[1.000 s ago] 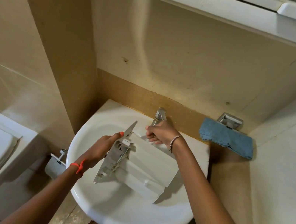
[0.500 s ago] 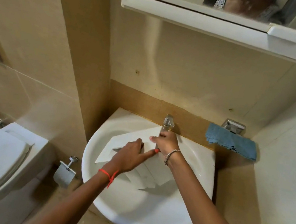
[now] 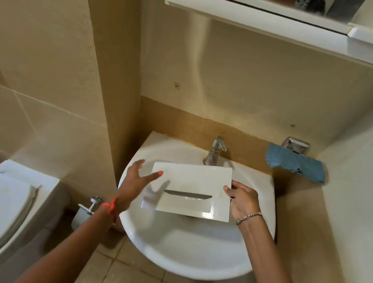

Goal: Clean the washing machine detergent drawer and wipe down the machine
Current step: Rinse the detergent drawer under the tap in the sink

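Drawer [image 3: 189, 181] now flipped face-up over the sink [image 3: 185, 266], before the tap [image 3: 215, 150]; right hand [image 3: 242, 200] grips it, blurred left hand [image 3: 135, 182] seemingly open.

drawer [image 3: 191, 192] over sink [image 3: 187, 251], tap [image 3: 214, 150] behind

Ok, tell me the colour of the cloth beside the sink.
Blue; the cloth shows best in the head view.
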